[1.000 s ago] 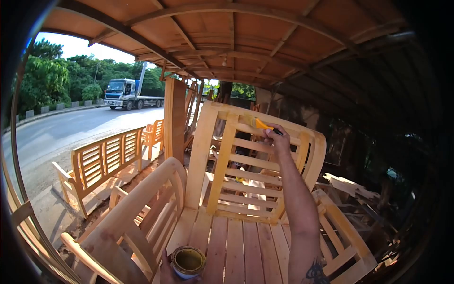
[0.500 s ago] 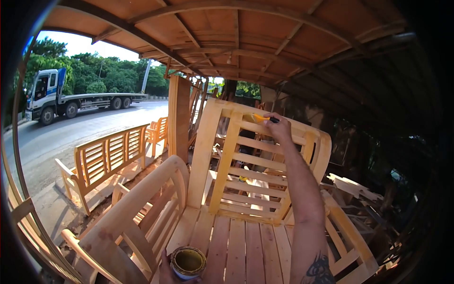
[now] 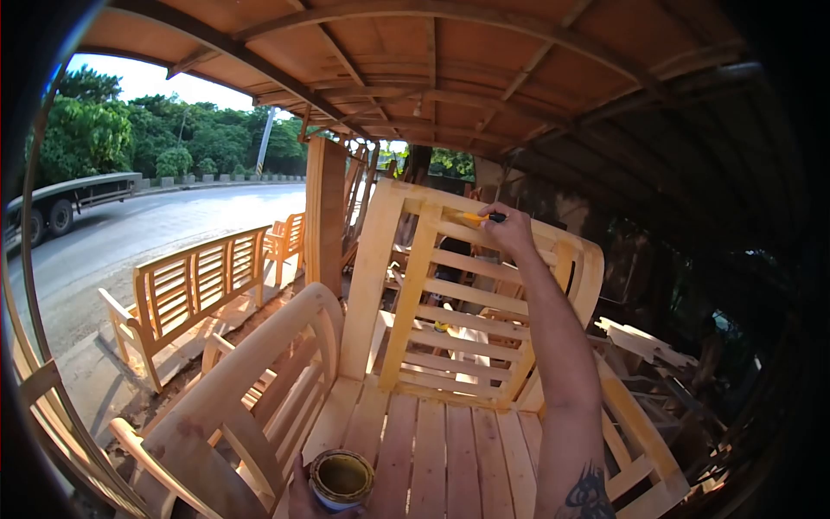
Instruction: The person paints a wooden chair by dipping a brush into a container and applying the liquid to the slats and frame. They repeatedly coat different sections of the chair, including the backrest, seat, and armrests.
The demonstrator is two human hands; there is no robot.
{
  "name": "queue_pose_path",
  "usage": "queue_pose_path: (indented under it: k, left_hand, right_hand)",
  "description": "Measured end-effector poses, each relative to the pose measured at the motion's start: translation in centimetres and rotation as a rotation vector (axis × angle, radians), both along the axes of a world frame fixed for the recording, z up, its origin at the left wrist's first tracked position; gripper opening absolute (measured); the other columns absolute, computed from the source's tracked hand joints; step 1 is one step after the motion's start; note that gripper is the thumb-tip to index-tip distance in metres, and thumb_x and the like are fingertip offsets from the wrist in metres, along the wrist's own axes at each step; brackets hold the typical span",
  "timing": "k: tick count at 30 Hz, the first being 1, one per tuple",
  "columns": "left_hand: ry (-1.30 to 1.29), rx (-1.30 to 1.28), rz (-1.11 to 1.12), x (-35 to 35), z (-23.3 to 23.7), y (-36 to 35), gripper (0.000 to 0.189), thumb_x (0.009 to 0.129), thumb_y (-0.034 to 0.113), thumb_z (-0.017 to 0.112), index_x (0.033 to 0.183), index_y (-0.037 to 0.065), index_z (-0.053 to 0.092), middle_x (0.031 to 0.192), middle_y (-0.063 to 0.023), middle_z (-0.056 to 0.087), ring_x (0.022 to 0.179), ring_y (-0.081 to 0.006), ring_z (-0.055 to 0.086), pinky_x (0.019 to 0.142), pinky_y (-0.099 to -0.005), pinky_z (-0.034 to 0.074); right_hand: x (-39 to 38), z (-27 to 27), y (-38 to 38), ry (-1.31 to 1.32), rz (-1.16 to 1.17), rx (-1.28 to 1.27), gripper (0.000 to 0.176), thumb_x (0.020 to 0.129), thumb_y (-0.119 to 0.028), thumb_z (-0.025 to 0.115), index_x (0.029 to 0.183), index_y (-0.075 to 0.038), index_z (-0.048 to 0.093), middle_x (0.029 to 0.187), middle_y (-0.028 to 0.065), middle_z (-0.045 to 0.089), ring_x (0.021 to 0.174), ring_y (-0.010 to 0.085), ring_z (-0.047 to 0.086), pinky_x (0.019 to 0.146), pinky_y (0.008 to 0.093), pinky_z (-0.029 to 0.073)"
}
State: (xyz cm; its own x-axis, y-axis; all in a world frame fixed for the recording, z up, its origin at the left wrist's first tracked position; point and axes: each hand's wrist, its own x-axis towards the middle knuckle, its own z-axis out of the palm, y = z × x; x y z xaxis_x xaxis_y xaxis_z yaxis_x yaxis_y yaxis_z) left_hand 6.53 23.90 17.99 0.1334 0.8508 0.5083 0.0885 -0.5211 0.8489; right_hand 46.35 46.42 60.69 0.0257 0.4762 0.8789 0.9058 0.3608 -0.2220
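My right hand (image 3: pixel 510 232) reaches up to the top rail of an unfinished slatted wooden chair (image 3: pixel 450 294) standing in front of me. It grips a small tool with a yellow blade (image 3: pixel 475 217) and a dark handle, pressed flat against that rail. At the bottom edge my left hand (image 3: pixel 303 497) holds a small round tin (image 3: pixel 342 477) with yellowish paste inside; only its fingers show. The chair stands on a slatted wooden seat surface (image 3: pixel 432 450).
A curved wooden bench back (image 3: pixel 251 372) runs along my left. Another pale bench (image 3: pixel 186 290) and a chair (image 3: pixel 285 242) stand by the road. Stacked wood pieces (image 3: pixel 640 337) lie at right. A truck (image 3: pixel 60 203) is on the road; a timber roof is overhead.
The truck has driven left along the road and is leaving view. My right hand has shifted slightly along the top rail with the tool. The tin stays put.
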Motion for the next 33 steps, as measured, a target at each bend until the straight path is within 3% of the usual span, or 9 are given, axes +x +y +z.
queue_pose_path:
  k: [3, 6, 9, 15, 18, 24, 27, 30, 33]
  left_hand:
    - [0.01, 0.003, 0.026, 0.1, -0.5, 0.2, 0.135, 0.063, 0.013, 0.096, 0.158, -0.001, 0.001, 0.14, -0.0184, 0.048, 0.13, -0.0307, 0.054, 0.108, -0.043, 0.048]
    - [0.022, 0.003, 0.022, 0.0, -0.6, 0.2, 0.135, 0.063, 0.013, 0.096, 0.158, -0.001, 0.0, 0.141, -0.0187, 0.048, 0.13, -0.0308, 0.053, 0.109, -0.0429, 0.047]
    - [0.0, 0.013, 0.007, 0.0, -0.7, 0.3, 0.135, 0.064, 0.014, 0.096, 0.158, -0.002, 0.0, 0.142, -0.0187, 0.047, 0.131, -0.0309, 0.052, 0.109, -0.043, 0.047]
    - [-0.03, -0.017, -0.003, 0.1, -0.5, 0.1, 0.134, 0.065, 0.016, 0.096, 0.157, -0.003, 0.001, 0.142, -0.0185, 0.048, 0.132, -0.0306, 0.052, 0.109, -0.043, 0.047]
    - [0.029, -0.014, 0.03, -0.1, -0.5, 0.2, 0.135, 0.063, 0.019, 0.097, 0.157, -0.003, 0.003, 0.14, -0.0183, 0.05, 0.13, -0.0301, 0.054, 0.109, -0.0427, 0.047]
    - [0.04, 0.01, 0.053, -0.1, -0.2, 0.1, 0.132, 0.063, 0.022, 0.097, 0.155, -0.004, 0.007, 0.139, -0.0186, 0.051, 0.128, -0.0305, 0.056, 0.108, -0.0427, 0.048]
    - [0.026, 0.023, 0.047, 0.0, 0.3, 0.0, 0.129, 0.063, 0.023, 0.097, 0.154, -0.005, 0.01, 0.137, -0.0191, 0.053, 0.126, -0.031, 0.057, 0.107, -0.0428, 0.049]
    - [0.098, 0.0, 0.078, -0.3, 1.1, -0.2, 0.128, 0.062, 0.023, 0.097, 0.154, -0.006, 0.012, 0.134, -0.0196, 0.056, 0.124, -0.0315, 0.059, 0.105, -0.0427, 0.05]
    - [0.084, 0.037, 0.098, -0.3, 1.1, -0.4, 0.128, 0.061, 0.023, 0.097, 0.153, -0.007, 0.014, 0.132, -0.0198, 0.058, 0.123, -0.0318, 0.06, 0.104, -0.0425, 0.05]
  right_hand:
    - [-1.3, 0.3, 1.4, -0.02, -0.006, -0.095, 0.023, 0.078, -0.015, 0.079, 0.101, -0.014, 0.078, 0.083, 0.0145, 0.073, 0.075, 0.0252, 0.07, 0.075, 0.0361, 0.055]
    - [-2.1, 0.1, 1.7, -0.009, -0.155, -0.046, 0.022, 0.079, -0.015, 0.077, 0.101, -0.015, 0.077, 0.087, 0.0153, 0.074, 0.077, 0.0281, 0.071, 0.075, 0.0382, 0.056]
    - [-2.2, -0.6, -0.2, -0.005, -0.044, 0.161, 0.02, 0.08, -0.017, 0.076, 0.1, -0.016, 0.076, 0.093, 0.0143, 0.074, 0.079, 0.03, 0.071, 0.076, 0.0393, 0.056]
    - [-0.9, -0.6, 0.8, -0.222, -0.014, 0.063, 0.019, 0.081, -0.017, 0.075, 0.099, -0.016, 0.076, 0.1, 0.0132, 0.074, 0.084, 0.0319, 0.07, 0.079, 0.0406, 0.056]
    - [-2.5, 0.2, 1.1, -0.23, -0.134, -0.071, 0.019, 0.081, -0.016, 0.074, 0.099, -0.015, 0.075, 0.1, 0.0135, 0.074, 0.085, 0.0323, 0.07, 0.08, 0.0416, 0.055]
    - [-2.6, 0.2, 0.3, -0.135, -0.046, 0.054, 0.021, 0.081, -0.019, 0.076, 0.102, -0.016, 0.076, 0.1, 0.0142, 0.074, 0.091, 0.0339, 0.07, 0.084, 0.0436, 0.055]
    - [-2.5, 0.2, -0.1, -0.269, -0.149, -0.048, 0.021, 0.08, -0.021, 0.078, 0.101, -0.017, 0.076, 0.098, 0.0135, 0.074, 0.09, 0.0338, 0.07, 0.083, 0.0438, 0.055]
    - [-1.8, -0.2, 2.5, -0.33, -0.098, 0.032, 0.019, 0.081, -0.021, 0.078, 0.099, -0.017, 0.076, 0.096, 0.0132, 0.074, 0.089, 0.033, 0.07, 0.081, 0.0437, 0.055]
    - [-2.7, -0.1, 1.7, -0.21, -0.106, 0.077, 0.018, 0.081, -0.021, 0.077, 0.099, -0.017, 0.076, 0.096, 0.0133, 0.074, 0.091, 0.0323, 0.07, 0.082, 0.0432, 0.054]
